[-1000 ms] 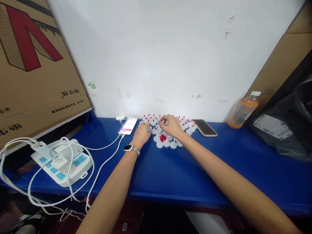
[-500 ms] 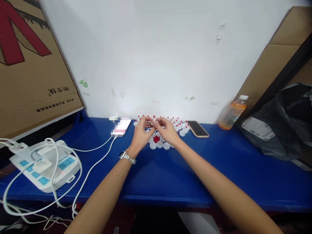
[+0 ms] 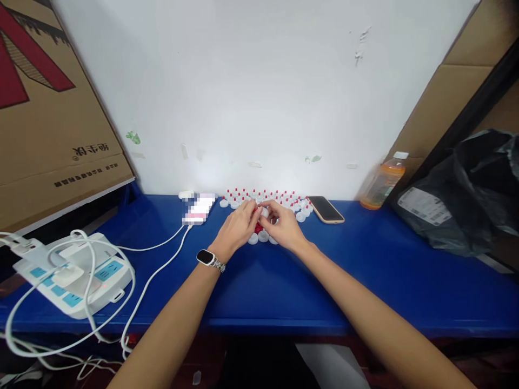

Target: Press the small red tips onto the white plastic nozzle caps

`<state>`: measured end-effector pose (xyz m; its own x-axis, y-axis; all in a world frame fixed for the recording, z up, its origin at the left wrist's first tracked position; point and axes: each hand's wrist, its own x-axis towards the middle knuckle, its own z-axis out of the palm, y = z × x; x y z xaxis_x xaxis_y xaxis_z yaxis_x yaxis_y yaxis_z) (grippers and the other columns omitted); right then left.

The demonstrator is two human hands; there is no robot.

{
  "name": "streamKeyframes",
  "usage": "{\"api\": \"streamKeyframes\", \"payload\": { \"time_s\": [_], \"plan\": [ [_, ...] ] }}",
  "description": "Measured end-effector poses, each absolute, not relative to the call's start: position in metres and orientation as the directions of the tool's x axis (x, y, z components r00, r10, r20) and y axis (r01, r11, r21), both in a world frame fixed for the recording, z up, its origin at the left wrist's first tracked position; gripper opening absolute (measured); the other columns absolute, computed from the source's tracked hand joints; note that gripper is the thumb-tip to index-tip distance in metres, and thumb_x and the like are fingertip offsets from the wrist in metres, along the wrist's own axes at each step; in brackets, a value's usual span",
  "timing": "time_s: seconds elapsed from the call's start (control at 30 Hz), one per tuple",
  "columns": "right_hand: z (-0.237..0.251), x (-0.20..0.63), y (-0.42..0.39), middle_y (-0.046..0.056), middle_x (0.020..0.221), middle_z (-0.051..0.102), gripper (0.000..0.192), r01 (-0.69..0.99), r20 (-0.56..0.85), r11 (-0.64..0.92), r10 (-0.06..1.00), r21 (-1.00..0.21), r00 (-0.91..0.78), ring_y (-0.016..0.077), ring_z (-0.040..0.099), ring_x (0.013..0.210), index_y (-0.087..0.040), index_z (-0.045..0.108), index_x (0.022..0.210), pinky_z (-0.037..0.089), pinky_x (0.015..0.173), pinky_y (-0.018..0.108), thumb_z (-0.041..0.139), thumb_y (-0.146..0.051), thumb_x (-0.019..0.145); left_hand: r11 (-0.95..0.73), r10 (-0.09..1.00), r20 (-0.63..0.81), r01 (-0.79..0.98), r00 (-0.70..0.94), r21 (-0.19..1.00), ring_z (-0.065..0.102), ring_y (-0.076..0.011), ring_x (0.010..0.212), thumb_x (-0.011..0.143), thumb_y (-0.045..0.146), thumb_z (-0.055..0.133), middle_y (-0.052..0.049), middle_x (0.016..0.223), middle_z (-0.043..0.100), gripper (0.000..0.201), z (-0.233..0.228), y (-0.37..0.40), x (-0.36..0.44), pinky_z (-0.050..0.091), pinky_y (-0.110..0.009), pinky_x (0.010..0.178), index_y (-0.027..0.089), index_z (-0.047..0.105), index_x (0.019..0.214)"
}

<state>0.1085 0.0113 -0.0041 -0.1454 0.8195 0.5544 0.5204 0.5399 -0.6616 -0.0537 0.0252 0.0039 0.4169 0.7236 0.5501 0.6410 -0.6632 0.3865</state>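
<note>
My right hand (image 3: 284, 224) is closed round a white plastic nozzle cap (image 3: 265, 212), gripped between thumb and fingers. Right beside it, my left hand (image 3: 240, 226) is pinched shut, its fingertips meeting those of the right. A trace of red shows there, but what the left fingers hold is mostly hidden. Below the hands lies a small heap of red tips (image 3: 258, 229), partly covered by the fingers. Loose white caps (image 3: 253, 239) sit in front of the heap. Behind the hands stand several rows of white caps with red tips (image 3: 285, 195).
A dark-screened phone (image 3: 326, 209) lies right of the caps, and a charging phone (image 3: 200, 208) lies left. A power strip (image 3: 77, 281) with looping white cables is at the left. An orange drink bottle (image 3: 383, 181) and a black plastic bag (image 3: 441, 200) are at the right.
My hands have shifted slightly down and right, and the left hand has turned so its back shows more. The white cap now shows between them, and more red-tipped caps are visible behind.
</note>
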Motion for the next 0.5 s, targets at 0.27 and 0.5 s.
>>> {"api": "streamKeyframes", "payload": {
  "time_s": [0.27, 0.5],
  "plan": [
    [0.005, 0.108, 0.002, 0.008, 0.123, 0.064, 0.023, 0.631, 0.664, 0.634, 0.708, -0.446, -0.242, 0.0206, 0.064, 0.098, -0.023, 0.065, 0.112, 0.049, 0.082, 0.033, 0.051, -0.027, 0.094, -0.661, 0.729, 0.596, 0.571, 0.336, 0.486, 0.052, -0.0146, 0.064, 0.106, 0.038, 0.028, 0.000, 0.071, 0.056, 0.037, 0.002, 0.026, -0.051, 0.036, -0.028, 0.063, 0.020, 0.049, 0.081],
    [0.017, 0.097, 0.007, 0.005, 0.104, 0.071, 0.017, 0.775, 0.693, 0.576, 0.670, -0.259, -0.266, 0.0214, 0.063, 0.096, -0.022, 0.065, 0.103, 0.037, 0.090, 0.037, 0.050, -0.020, 0.094, -0.557, 0.798, 0.592, 0.513, 0.111, 0.654, 0.050, -0.0132, 0.059, 0.103, 0.039, 0.033, 0.000, 0.064, 0.058, 0.042, 0.003, 0.031, -0.041, 0.033, -0.027, 0.059, 0.018, 0.056, 0.076]
  ]
}}
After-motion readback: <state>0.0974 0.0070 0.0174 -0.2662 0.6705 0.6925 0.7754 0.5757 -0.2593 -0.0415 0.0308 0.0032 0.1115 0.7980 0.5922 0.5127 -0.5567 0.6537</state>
